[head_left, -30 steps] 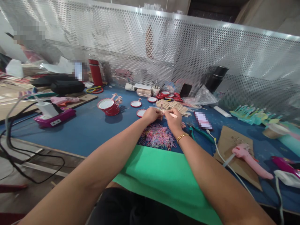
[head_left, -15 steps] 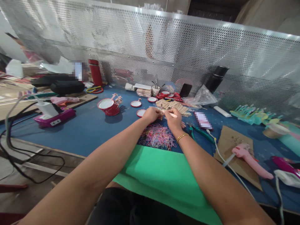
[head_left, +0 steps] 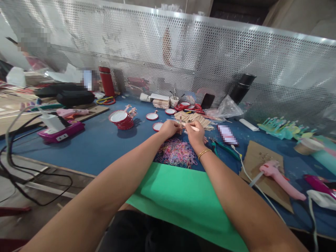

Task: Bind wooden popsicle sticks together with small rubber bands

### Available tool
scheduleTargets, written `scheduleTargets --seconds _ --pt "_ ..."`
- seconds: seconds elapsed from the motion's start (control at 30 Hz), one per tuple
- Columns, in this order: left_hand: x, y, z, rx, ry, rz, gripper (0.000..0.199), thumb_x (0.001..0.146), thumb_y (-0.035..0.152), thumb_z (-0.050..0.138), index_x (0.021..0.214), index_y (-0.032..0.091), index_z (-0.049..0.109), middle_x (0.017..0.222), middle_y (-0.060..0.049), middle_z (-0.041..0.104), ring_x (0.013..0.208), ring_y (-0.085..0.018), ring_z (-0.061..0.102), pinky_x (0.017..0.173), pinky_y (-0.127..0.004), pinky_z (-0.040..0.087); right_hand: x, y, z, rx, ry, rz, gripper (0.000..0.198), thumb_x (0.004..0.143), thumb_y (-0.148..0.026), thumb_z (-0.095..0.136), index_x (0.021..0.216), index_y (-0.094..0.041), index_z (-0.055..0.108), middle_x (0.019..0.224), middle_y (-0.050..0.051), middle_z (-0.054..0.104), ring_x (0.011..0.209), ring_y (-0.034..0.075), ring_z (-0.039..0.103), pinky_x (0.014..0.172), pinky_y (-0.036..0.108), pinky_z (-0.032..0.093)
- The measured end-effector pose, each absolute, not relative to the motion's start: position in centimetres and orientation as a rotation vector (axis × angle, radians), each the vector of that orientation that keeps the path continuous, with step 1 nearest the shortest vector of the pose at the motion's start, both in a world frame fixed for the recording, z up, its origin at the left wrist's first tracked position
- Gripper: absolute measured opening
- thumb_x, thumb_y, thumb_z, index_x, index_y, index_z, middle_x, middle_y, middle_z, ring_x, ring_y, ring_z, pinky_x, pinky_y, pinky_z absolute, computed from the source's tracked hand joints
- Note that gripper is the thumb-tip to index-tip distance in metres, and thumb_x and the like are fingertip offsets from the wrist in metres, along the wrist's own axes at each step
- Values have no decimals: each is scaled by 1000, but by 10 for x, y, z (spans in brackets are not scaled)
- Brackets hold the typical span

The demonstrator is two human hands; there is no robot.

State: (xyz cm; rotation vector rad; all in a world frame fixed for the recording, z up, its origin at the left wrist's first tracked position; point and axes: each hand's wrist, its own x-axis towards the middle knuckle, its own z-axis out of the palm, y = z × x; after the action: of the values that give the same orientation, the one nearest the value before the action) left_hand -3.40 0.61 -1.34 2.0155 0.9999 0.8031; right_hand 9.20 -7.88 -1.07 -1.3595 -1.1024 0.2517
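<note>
Above a heap of colourful small rubber bands (head_left: 178,153), my two hands meet, fingers closed. My left hand (head_left: 170,128) pinches a thin wooden stick (head_left: 180,121) that stands roughly upright. In my right hand (head_left: 195,134) is a pale, pen-like tool (head_left: 194,128), its front end close to the stick; the tip is too small to make out. Just behind the hands lies a pile of flat wooden sticks (head_left: 195,119). A round red-rimmed disc (head_left: 157,126) sits beside my left hand, with a stack of such discs (head_left: 122,119) farther left.
Green cloth (head_left: 181,189) covers the near table edge. To the right are pliers (head_left: 227,149), a phone (head_left: 227,134) on a cable, and a pink glue gun (head_left: 280,176) on cardboard (head_left: 252,157). A purple power strip (head_left: 61,131) is at left. Perforated metal (head_left: 147,45) stands behind.
Both hands stay almost in place. The stick and the pen-like tool have shifted very slightly between the fingers.
</note>
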Motion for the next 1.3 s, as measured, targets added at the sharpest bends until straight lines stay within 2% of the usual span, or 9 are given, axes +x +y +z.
scheduleTargets --seconds 0.6,0.9,1.07,1.3 --pt "-34 9 -16 2055 1003 825 23 76 28 65 60 14 72 59 -3 67 52 -10 54 51 -20 38 93 -77 -13 -1317 -1143 233 22 73 -42 58 66 -21 56 64 -2 61 66 16 55 65 28 43" --pt "-33 10 -18 2027 976 834 23 75 31 66 60 14 71 60 -3 68 53 -10 56 52 -20 39 92 -77 -11 -1323 -1133 248 23 73 -42 59 65 -21 56 62 -3 59 64 15 53 64 27 42" --pt "-33 9 -17 1984 1021 822 17 73 27 68 64 14 73 62 -4 70 54 -11 58 54 -20 43 94 -76 -13 -1343 -1070 265 24 73 -45 58 67 -21 56 62 -3 60 61 15 52 62 27 42" --pt "-32 10 -18 1990 1016 856 19 73 27 69 60 14 72 61 -5 69 55 -12 59 56 -21 45 91 -77 -11 -1309 -1139 246 23 73 -43 58 65 -21 55 63 -2 61 67 16 54 65 27 43"
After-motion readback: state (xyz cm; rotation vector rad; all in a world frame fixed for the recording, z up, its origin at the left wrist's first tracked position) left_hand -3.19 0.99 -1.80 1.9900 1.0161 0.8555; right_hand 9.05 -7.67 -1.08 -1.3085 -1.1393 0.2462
